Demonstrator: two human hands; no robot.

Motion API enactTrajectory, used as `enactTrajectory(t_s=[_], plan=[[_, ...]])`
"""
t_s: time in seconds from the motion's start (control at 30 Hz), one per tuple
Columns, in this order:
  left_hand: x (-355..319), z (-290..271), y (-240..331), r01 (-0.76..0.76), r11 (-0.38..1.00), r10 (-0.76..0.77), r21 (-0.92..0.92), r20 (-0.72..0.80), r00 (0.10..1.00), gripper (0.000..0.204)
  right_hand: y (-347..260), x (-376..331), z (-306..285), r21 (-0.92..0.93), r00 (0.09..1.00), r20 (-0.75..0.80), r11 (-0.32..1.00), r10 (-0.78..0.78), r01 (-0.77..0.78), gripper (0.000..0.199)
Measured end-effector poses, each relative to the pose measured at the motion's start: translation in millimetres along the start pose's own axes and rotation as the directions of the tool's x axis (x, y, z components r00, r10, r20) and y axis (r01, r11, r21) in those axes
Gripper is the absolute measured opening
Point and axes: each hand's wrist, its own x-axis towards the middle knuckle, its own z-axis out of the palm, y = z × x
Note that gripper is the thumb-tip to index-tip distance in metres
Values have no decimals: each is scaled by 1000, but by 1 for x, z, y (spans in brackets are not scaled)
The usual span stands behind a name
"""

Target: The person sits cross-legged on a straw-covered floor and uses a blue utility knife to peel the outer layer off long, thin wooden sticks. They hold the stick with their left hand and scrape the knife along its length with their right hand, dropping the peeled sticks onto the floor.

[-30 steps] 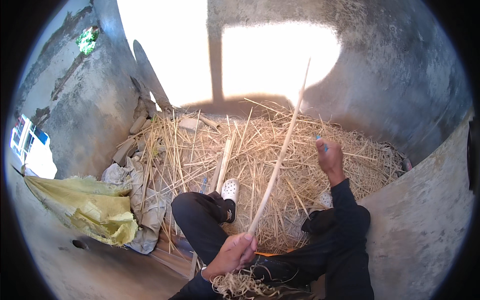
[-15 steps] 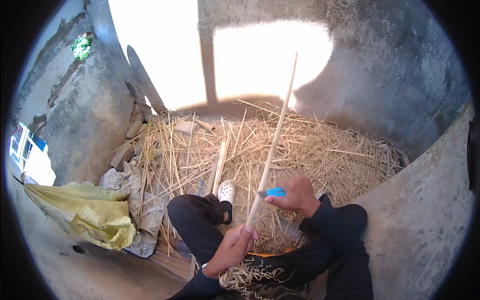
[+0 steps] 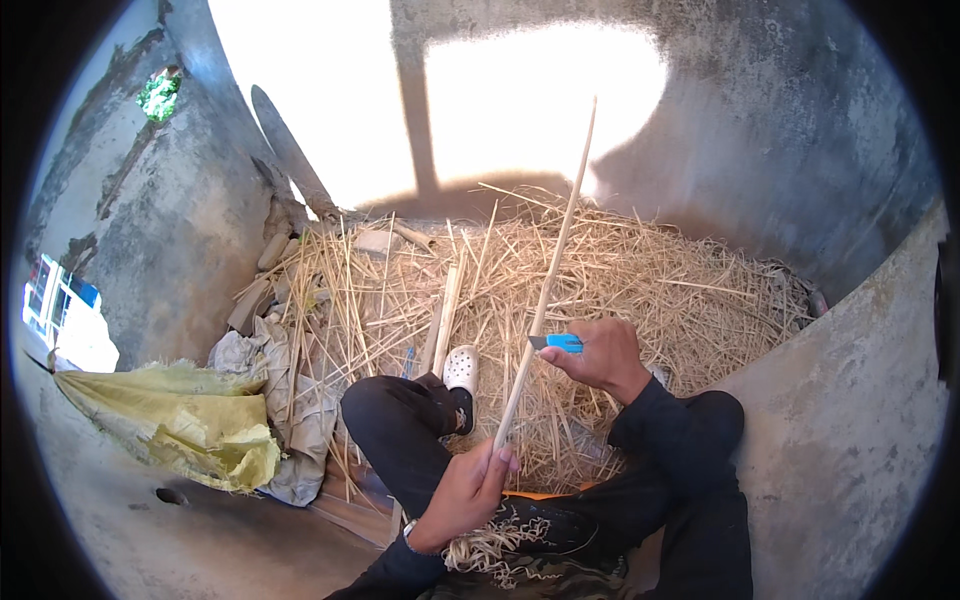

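Above straw (image 3: pixel 690 290), the left hand (image 3: pixel 466 492) grips a pale stick (image 3: pixel 550 280), the right hand (image 3: pixel 605 358) a knife (image 3: pixel 564 343) (blue-handled).

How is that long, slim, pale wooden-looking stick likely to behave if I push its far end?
The long, slim, pale wooden-looking stick is probably fairly stiff: it juts from the left hand without visible sag. Being so thin, it is likely light. Gripped by that hand only near one end, it may swing if pushed at the other.
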Motion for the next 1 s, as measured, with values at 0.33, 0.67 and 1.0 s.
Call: enactTrajectory(t_s=[0.33,0.67,1.0], plan=[[7,-7,6,-32,984,40,178,-41,998,30,3,-4,11,18,998,-11,998,-59,60,70],[11,-9,6,-76,982,87,175,-54,995,28,10,2,9,-43,997,-71,999,7,-10,68],[6,-5,8,-46,990,50,133,-28,998,23,17,5,3,-62,996,-91,998,9,-14,71]])
